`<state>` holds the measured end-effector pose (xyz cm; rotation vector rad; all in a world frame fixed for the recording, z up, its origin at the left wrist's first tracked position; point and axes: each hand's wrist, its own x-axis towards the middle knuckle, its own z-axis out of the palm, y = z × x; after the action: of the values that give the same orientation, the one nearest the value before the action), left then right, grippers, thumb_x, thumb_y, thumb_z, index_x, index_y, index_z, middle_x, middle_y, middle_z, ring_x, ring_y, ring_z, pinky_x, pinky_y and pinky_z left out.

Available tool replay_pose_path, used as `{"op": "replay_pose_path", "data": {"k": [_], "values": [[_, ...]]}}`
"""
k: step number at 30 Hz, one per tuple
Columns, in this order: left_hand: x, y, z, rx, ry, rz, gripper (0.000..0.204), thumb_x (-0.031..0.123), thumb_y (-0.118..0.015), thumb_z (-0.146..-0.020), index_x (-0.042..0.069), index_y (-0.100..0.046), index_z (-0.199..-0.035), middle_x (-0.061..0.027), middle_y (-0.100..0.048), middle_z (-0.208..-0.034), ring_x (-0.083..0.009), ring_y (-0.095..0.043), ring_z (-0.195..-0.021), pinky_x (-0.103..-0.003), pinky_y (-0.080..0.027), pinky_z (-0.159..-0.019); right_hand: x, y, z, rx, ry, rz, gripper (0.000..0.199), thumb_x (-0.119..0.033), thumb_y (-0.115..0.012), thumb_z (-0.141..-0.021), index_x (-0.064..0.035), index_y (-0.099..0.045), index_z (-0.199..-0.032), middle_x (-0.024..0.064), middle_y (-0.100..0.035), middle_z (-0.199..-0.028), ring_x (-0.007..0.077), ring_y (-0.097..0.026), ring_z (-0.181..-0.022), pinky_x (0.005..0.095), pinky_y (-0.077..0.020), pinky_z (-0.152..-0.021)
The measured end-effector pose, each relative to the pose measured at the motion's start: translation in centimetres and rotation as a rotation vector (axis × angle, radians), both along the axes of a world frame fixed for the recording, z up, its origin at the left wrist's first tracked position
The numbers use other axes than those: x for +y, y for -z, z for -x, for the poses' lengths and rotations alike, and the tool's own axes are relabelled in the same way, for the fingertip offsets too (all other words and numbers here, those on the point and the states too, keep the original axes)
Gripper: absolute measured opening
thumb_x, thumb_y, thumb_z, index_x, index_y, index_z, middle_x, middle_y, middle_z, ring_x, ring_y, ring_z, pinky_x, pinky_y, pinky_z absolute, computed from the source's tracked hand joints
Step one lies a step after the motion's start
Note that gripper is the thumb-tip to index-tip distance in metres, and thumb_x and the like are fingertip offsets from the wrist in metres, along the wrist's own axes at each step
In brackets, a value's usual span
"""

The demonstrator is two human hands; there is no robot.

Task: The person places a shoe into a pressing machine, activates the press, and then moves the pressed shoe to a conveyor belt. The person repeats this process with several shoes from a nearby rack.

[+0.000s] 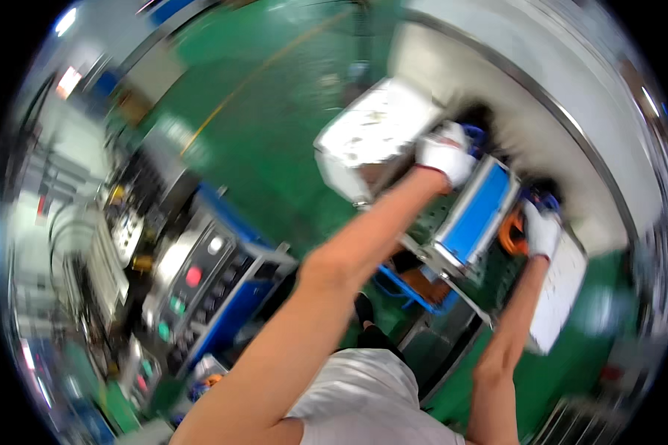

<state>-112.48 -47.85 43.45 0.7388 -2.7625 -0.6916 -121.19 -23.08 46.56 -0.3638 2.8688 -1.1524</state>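
Observation:
My left hand (447, 156), in a white glove with a dark red cuff, reaches to the machine's pale panel. Its fingers close around a blue ring-like part (475, 136) in front of a dark stained patch. My right hand (543, 233), gloved the same way, grips another blue part (545, 199) at a second dark patch. Beside that hand is an orange ring (511, 231). Between my hands stands a blue panel in a metal frame (476, 213). Motion blur and the gloves hide most of the fingertips.
White covers (375, 130) flank the machine. Below its frame sits a blue basket (423, 285) with brown contents. To my left stands a control console (208, 274) with red, green and white buttons, near other machinery (122, 237). The floor (274, 141) is green with a yellow line.

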Motion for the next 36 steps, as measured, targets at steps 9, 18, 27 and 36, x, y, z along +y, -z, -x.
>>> {"op": "replay_pose_path", "data": {"k": [9,18,27,36], "values": [[13.1,9.4,-41.8,0.046,-0.572,-0.412,0.057,0.037,-0.06,-0.093,0.008,-0.054,-0.141,-0.019,-0.068,-0.125,-0.0347,-0.067,-0.115,-0.045,-0.053,-0.098,-7.4,6.5,-23.1,-0.162,-0.829,0.379,0.056,-0.021,-0.074,-0.096,0.0057,-0.053,-0.141,0.0203,-0.057,-0.144,0.0283,-0.06,-0.125,0.0405,-0.0482,-0.107],[55.7,12.7,-92.4,-0.332,-2.53,0.16,0.022,0.022,-0.064,-0.091,0.016,-0.069,-0.112,-0.0149,-0.071,-0.11,-0.0376,-0.068,-0.101,-0.048,-0.054,-0.089,-12.4,15.4,-47.9,-0.486,-1.702,-0.383,0.071,-0.016,-0.071,-0.098,0.0052,-0.034,-0.154,0.0265,-0.042,-0.157,0.0332,-0.048,-0.141,0.0423,-0.0388,-0.117],[63.8,29.3,-102.4,-0.132,-2.54,-0.121,0.043,0.004,-0.067,-0.082,0.018,-0.068,-0.122,-0.0094,-0.062,-0.136,-0.0363,-0.055,-0.128,-0.051,-0.047,-0.106,-7.4,16.7,-66.7,-0.384,-1.843,-0.763,0.078,-0.009,-0.073,-0.094,0.0061,-0.028,-0.156,0.0261,-0.032,-0.163,0.0321,-0.034,-0.152,0.0405,-0.0294,-0.123],[87.6,28.4,-131.1,-0.383,-3.161,-0.728,0.042,0.035,-0.05,-0.098,0.006,-0.069,-0.121,-0.022,-0.062,-0.137,-0.034,-0.059,-0.127,-0.052,-0.051,-0.098,-9.0,13.0,-70.3,0.463,-2.052,-1.041,0.048,-0.036,-0.074,-0.093,0.0038,-0.07,-0.119,0.0235,-0.071,-0.119,0.0361,-0.065,-0.112,0.0438,-0.0497,-0.097]]}}
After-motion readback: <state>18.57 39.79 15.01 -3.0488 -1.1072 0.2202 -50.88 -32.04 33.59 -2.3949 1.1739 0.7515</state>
